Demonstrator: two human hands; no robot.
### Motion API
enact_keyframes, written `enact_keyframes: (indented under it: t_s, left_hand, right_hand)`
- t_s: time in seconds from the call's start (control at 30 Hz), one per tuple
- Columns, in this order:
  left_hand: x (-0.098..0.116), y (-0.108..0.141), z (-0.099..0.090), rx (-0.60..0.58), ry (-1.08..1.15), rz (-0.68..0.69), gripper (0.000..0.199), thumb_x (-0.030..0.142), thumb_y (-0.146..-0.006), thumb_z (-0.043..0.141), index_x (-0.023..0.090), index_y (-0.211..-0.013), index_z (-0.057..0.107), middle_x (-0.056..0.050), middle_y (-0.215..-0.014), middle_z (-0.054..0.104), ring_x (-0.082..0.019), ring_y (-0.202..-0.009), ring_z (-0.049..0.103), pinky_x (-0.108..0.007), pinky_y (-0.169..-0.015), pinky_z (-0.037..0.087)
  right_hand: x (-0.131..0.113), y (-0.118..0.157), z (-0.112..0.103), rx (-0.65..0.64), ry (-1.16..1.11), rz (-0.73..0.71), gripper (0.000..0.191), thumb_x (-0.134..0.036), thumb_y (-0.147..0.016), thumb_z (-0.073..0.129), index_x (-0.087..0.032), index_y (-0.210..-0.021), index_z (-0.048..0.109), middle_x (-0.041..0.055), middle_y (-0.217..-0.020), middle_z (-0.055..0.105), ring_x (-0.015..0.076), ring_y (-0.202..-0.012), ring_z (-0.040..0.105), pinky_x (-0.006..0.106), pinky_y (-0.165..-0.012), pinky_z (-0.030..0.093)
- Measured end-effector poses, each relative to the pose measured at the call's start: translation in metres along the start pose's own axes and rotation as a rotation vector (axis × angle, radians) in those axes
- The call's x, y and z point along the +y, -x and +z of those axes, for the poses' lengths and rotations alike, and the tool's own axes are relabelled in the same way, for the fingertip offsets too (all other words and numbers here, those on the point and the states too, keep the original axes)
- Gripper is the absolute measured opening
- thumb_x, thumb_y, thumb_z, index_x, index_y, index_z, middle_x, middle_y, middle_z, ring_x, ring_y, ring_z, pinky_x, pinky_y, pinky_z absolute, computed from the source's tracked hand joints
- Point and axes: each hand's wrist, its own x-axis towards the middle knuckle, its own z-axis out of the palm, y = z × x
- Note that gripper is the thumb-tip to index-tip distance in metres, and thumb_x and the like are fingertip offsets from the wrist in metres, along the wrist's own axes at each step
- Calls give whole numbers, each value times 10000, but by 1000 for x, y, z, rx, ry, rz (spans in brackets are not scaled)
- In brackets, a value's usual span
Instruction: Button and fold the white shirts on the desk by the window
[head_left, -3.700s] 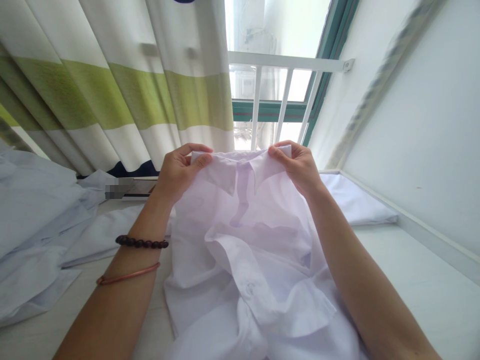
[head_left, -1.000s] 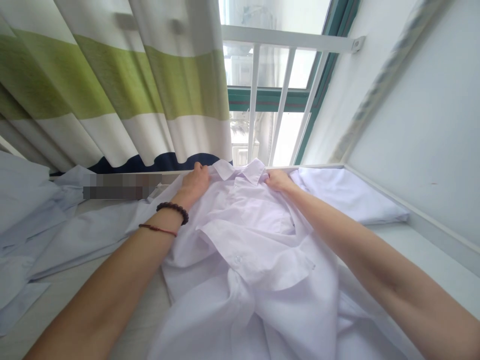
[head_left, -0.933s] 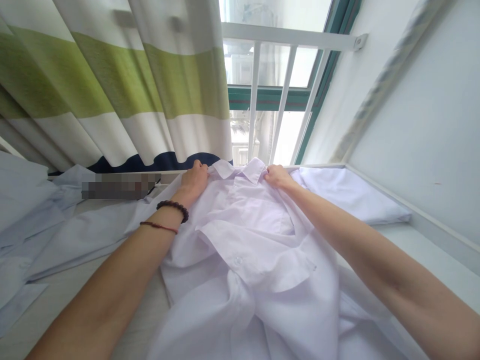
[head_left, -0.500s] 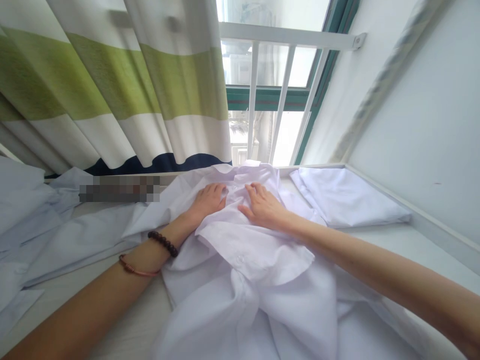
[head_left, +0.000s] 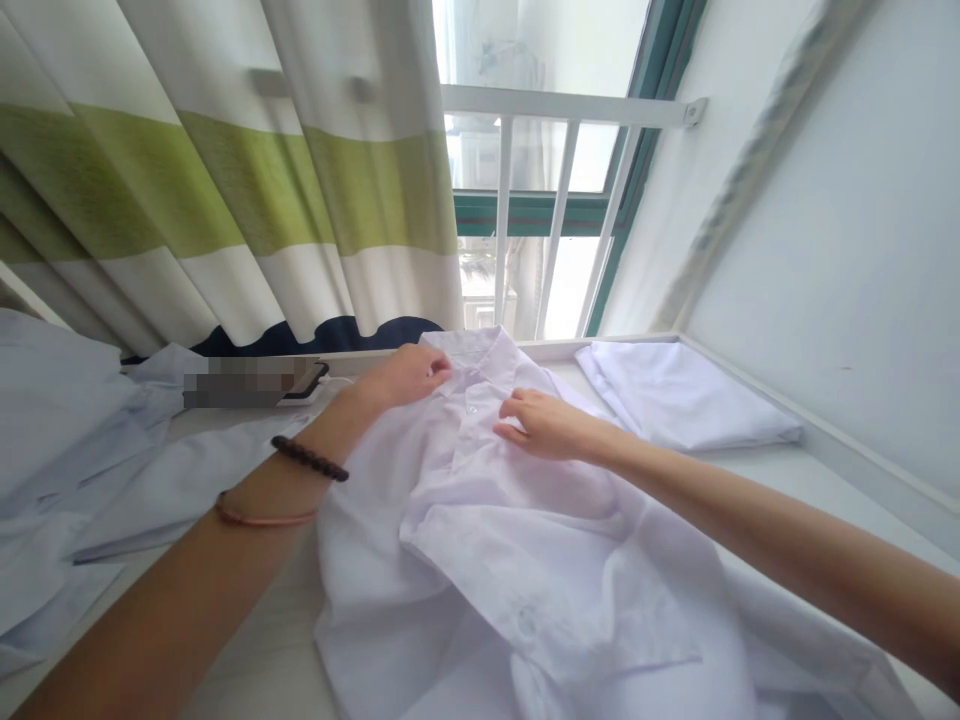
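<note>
A white button-up shirt lies front up before me, its collar at the far end and its lower part loosely folded over. My left hand is at the shirt's left shoulder beside the collar, fingers curled closed on the cloth. Over the chest, right of the button placket, is my right hand; its fingers are bent, with a gap between thumb and forefinger, and no cloth shows pinched between them. A dark bead bracelet and a thin reddish band circle my left wrist.
A folded white garment lies at the far right by the wall. More white clothes are heaped at left. A partly blurred-out device with a white cable rests near the back edge. Behind stand a striped curtain and white railing.
The collar has come upright into view and the shirt front lies flatter. My left hand has moved up and curled in; my right hand has shifted slightly right and nearer, off the placket.
</note>
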Motion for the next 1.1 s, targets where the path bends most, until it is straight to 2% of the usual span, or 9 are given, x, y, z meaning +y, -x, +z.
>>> enact_keyframes:
  t_s: [0.1,0.23,0.4,0.53,0.6,0.73,0.93,1.03,1.1]
  left_hand:
    - [-4,-37,8,56,-29,26,313,331,-860,538,151,-1068,688,-108,-1157,645,-237,-997,565,-341,-905,393]
    - [-7,-65,26,-15,-58,47,273,397,-737,704,188,-908,746,-105,-978,692,-309,-1095,469,-441,-988,275]
    - [-23,-89,23,-124,-9,62,207,299,-824,586,189,-896,746,-75,-908,704,-218,-907,558,-328,-873,353]
    - [-41,-110,11,-178,72,58,317,335,-879,482,161,-1021,706,-63,-991,714,-170,-803,589,-248,-722,388]
    - [-47,-117,8,-193,99,47,334,355,-878,475,149,-1019,697,-66,-1001,713,-166,-802,593,-235,-703,388]
    - [-49,-122,11,-236,138,38,338,402,-862,496,154,-988,687,-53,-993,711,-149,-766,585,-219,-677,386]
    - [-40,-115,16,-233,183,10,329,434,-851,514,180,-986,673,-29,-969,707,-143,-749,576,-228,-682,391]
    - [-42,-112,9,-195,218,3,367,470,-848,519,188,-1029,667,-24,-1018,695,-150,-811,591,-230,-724,411]
    - [-52,-112,1,-113,230,-32,423,484,-874,476,170,-1105,639,-51,-1134,659,-170,-942,581,-243,-805,413]
  right_hand:
    - [-4,-19,5,117,-24,-6,332,-342,-966,411,-116,-1132,590,141,-1080,622,242,-975,607,341,-853,444]
    - [-10,-23,22,93,-65,-61,383,-384,-958,430,-135,-1229,536,116,-1048,617,237,-941,603,343,-802,457]
    - [-5,-21,31,80,-49,-123,429,-416,-969,399,-165,-1288,537,139,-1141,575,239,-1007,576,368,-878,456]
    - [5,-30,34,60,-55,-137,625,-511,-957,381,-128,-1450,382,203,-1544,236,343,-1412,234,476,-1111,264]
    - [8,-34,37,-22,-101,-127,696,-544,-969,299,-105,-1507,259,184,-1595,88,334,-1462,77,490,-1156,168]
    - [12,-36,41,-125,-192,-129,742,-583,-964,240,-118,-1535,148,139,-1601,15,303,-1469,24,482,-1181,99]
    - [7,-34,36,-120,-235,-128,755,-596,-952,277,-103,-1521,215,162,-1596,75,326,-1465,47,505,-1173,120]
    - [13,-37,19,-77,-274,-174,644,-566,-962,293,-134,-1419,435,165,-1527,326,307,-1416,273,481,-1135,246]
    - [27,-46,5,60,-298,-154,498,-479,-988,299,-167,-1260,575,133,-1352,529,248,-1261,483,422,-1066,354]
